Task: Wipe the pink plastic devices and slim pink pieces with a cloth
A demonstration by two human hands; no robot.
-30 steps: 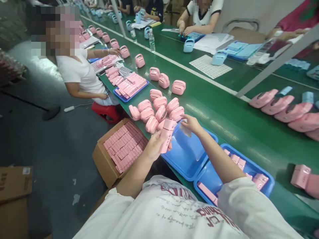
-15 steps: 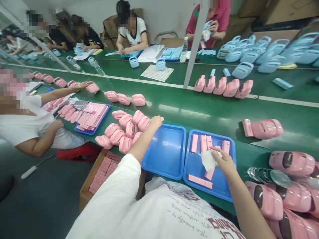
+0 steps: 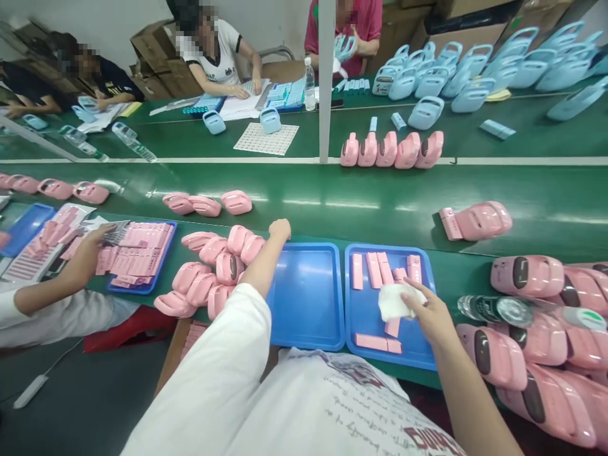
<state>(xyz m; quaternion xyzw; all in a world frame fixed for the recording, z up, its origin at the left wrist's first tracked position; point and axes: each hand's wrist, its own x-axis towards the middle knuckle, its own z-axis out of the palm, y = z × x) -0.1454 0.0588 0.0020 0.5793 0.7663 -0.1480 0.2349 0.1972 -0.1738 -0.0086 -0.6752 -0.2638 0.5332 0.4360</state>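
Note:
My left hand (image 3: 280, 230) is closed above the far left corner of an empty blue tray (image 3: 308, 297), beside a heap of pink rounded housings (image 3: 228, 268). What it holds, if anything, is hidden. My right hand (image 3: 425, 310) pinches a white cloth (image 3: 396, 301) over a second blue tray (image 3: 418, 354). Several small pink blocks (image 3: 373, 270) lie in that tray, some partly under the cloth. Near its front edge rests a longer pink piece (image 3: 373, 342).
Pink housings and a clear bottle (image 3: 498, 310) crowd the right side. One pink housing (image 3: 484, 221) lies on the green belt. At left, a person's hand (image 3: 90, 253) reaches beside a tray of pink blocks (image 3: 137, 253). A post (image 3: 325, 82) stands ahead.
The view has turned and shifted. My left hand no longer shows the pink tip that stuck out of it. The person at left has drawn an arm back from the belt to the pink blocks.

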